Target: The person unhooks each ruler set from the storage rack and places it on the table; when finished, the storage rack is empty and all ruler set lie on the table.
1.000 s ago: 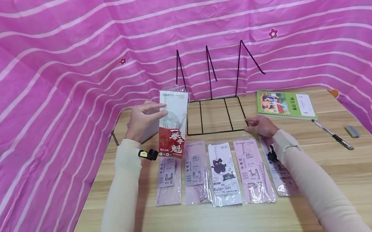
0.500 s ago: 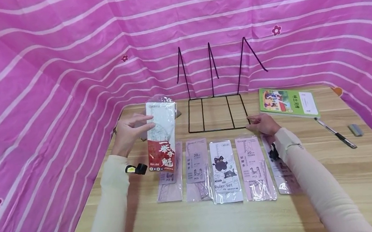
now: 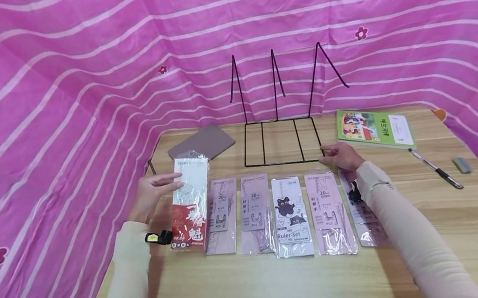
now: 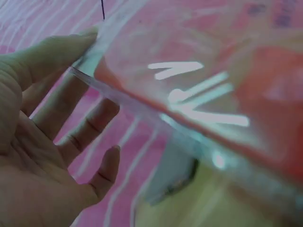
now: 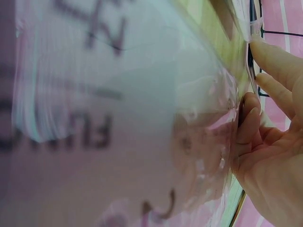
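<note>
My left hand (image 3: 150, 194) pinches the left edge of a ruler-set packet (image 3: 190, 218), white above and red below, in clear plastic. It is held at the left end of a row of ruler-set packets, overlapping the edge of the nearest pink packet (image 3: 220, 220). In the left wrist view the thumb presses the clear sleeve (image 4: 142, 101) while other fingers spread behind it. My right hand (image 3: 342, 156) has thumb and finger at the front right corner of a black wire rack (image 3: 282, 163), seeming to grip it. The right wrist view is largely filled by a blurred packet (image 5: 118, 113).
Along the row lie another pink packet (image 3: 254, 216), a white cat packet (image 3: 290, 217), a pink one (image 3: 327, 207) and one partly under my right forearm (image 3: 363, 213). Behind are a grey-brown flat item (image 3: 209, 141), green book (image 3: 360, 127), pen (image 3: 436, 168) and small grey block (image 3: 461, 165).
My left hand has carried the red-and-white packet left and toward me, from beside the rack to the row's left end. The grey-brown item is uncovered. My right hand stays at the rack corner.
</note>
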`<state>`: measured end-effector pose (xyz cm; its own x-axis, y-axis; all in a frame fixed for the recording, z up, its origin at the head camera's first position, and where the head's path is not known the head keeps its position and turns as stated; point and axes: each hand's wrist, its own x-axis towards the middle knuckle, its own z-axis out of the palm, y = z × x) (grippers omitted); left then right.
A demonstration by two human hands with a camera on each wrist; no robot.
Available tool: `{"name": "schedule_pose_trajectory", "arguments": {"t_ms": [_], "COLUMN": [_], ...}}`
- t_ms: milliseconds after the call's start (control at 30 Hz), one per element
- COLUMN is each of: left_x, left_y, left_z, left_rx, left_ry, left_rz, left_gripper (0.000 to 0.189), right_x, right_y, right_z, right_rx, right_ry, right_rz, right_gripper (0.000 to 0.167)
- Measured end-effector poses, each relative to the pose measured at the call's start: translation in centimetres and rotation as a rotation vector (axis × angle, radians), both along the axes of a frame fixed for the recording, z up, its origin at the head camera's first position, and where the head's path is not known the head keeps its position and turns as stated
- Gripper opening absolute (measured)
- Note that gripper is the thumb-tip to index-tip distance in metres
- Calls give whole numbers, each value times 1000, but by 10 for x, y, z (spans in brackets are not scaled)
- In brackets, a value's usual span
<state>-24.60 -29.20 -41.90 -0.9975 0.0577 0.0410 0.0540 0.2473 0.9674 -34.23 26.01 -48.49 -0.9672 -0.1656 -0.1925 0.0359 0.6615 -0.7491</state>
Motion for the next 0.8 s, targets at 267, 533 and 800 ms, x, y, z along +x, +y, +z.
{"name": "schedule_pose_trajectory", "arguments": {"t_ms": [267, 533, 800], "left_x": [6, -2, -8], "left_y": [-22, -26, -23], "left_z": [-27, -47, -54], "left_rx": [-192, -262, -400], "left_ry": [-154, -208, -222], "left_rz": [28, -1, -23], "left_gripper": [50, 47, 41], "right_x": [5, 8, 11], "right_y": [1, 1, -2], "right_z": [3, 3, 3], "right_rx": [-11, -18, 19], "right_ry": [-17, -22, 0], "right_rz": [-5, -10, 14], "right_gripper": [66, 67, 66]}}
